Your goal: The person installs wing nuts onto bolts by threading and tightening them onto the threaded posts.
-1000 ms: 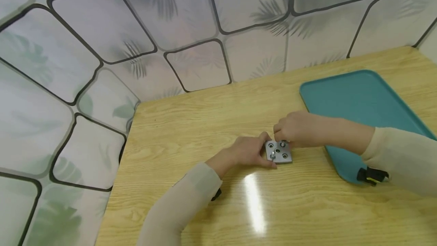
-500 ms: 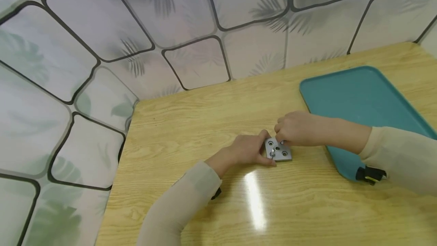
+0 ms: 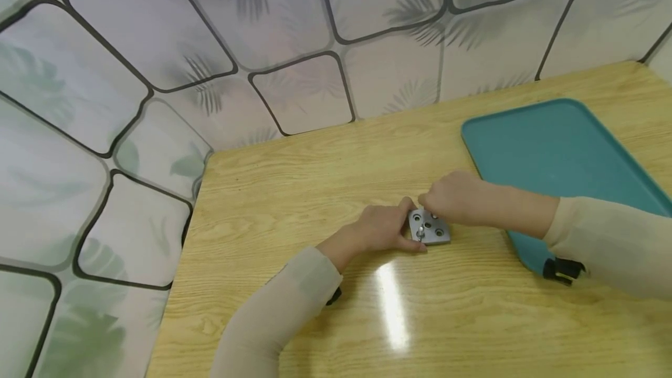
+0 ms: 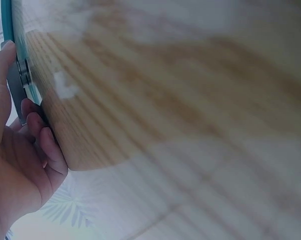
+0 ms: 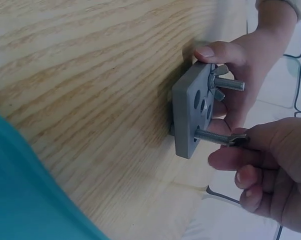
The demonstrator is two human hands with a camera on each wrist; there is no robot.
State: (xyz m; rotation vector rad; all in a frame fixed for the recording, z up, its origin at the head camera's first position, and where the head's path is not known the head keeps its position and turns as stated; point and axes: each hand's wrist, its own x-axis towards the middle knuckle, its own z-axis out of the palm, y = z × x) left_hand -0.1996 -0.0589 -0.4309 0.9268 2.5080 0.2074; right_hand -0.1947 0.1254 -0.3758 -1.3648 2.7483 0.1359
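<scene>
A grey square metal plate [image 3: 433,237] with several holes lies on the wooden table. Two threaded bolts stand up through it, as the right wrist view shows. One bolt [image 5: 234,84] carries a wing nut [image 5: 219,71] down against the plate. At the tip of the other bolt [image 5: 210,136] is a second wing nut [image 5: 237,140], pinched between thumb and forefinger of my right hand [image 3: 457,198]. My left hand [image 3: 384,229] grips the plate by its edges from the left, thumb on the near side. The head view hides the second nut behind my right hand.
A teal tray [image 3: 535,144] lies on the right of the table [image 3: 294,191], partly under my right forearm. A patterned wall [image 3: 299,98] borders the table at the back and left. A black wrist strap [image 3: 564,270] hangs at my right sleeve.
My right hand has turned at the bolt, its fingers shifting slightly left over the plate's far corner. My left hand keeps its grip on the plate. The head view has tilted slightly.
</scene>
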